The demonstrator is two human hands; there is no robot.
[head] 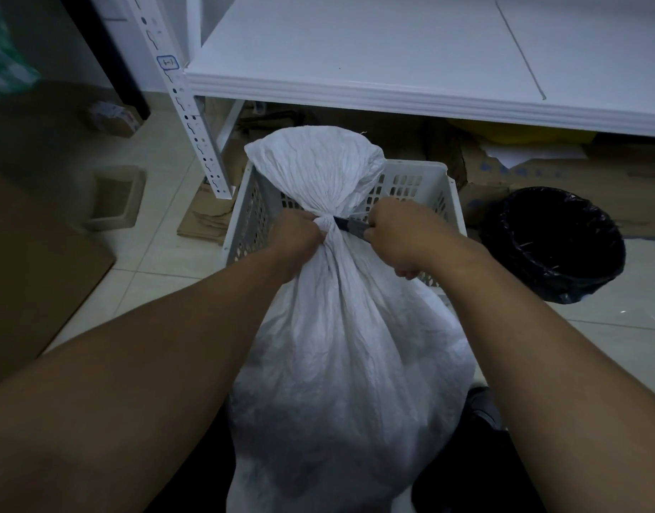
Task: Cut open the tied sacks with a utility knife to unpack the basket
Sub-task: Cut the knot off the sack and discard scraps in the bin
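A big white woven sack (340,349) stands upright in front of me, its neck cinched by a tie at mid-frame with the loose top flaring above. My left hand (300,236) grips the neck at the knot from the left. In my right hand (400,235) is a dark utility knife (350,225), whose tip touches the knot from the right. Behind the sack stands a white perforated plastic basket (411,179); the sack hides most of its inside.
A white metal shelf (392,68) overhangs the basket, its slotted post (203,149) at the left. A bin lined with a black bag (555,242) sits to the right. Flattened cardboard (37,275) lies on the tiled floor at the left and under the shelf.
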